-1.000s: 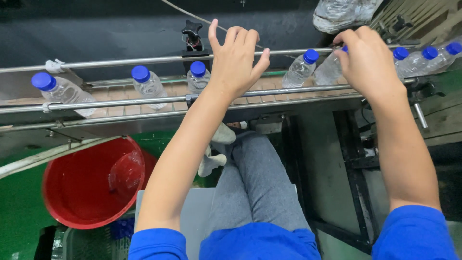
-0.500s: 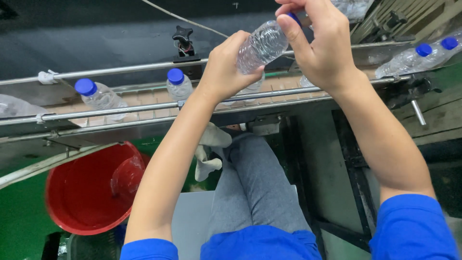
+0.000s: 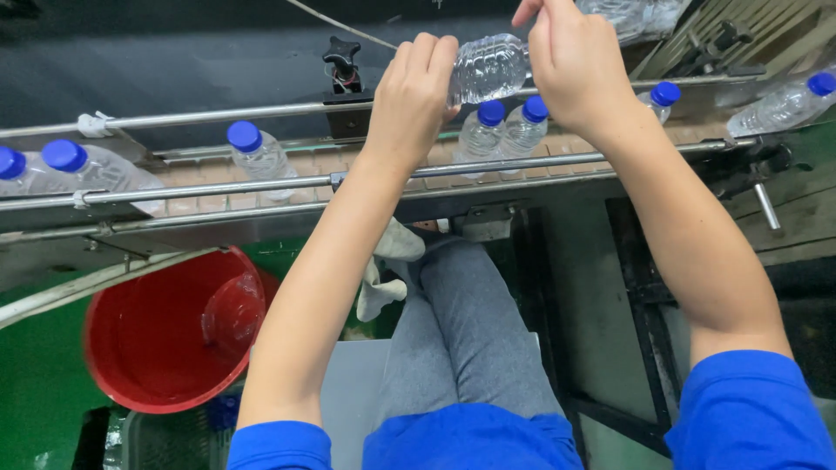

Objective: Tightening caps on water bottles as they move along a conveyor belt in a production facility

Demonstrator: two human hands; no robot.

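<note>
Overhead, I hold a clear water bottle (image 3: 489, 67) lying sideways, long axis running from 9 to 3 o'clock. Below it, at 6 o'clock, two blue-capped bottles (image 3: 503, 130) stand upright on the conveyor (image 3: 287, 187) between steel guide rails (image 3: 200, 114); a red bucket (image 3: 165, 335) sits at 7 o'clock. My left hand (image 3: 414, 96) curls its fingers around the bottle's 9 o'clock end; my right hand (image 3: 575, 65) closes over its 3 o'clock end, hiding it.

Place: bottling plant, at a production line.
Conveyor (image 3: 218, 196): slatted belt between steel guide rails (image 3: 209, 113).
Bottles (image 3: 259, 155): clear, blue-capped, in a row on the belt.
Floor (image 3: 35, 383): green, with a red bucket (image 3: 148, 348) beside the line.
</note>
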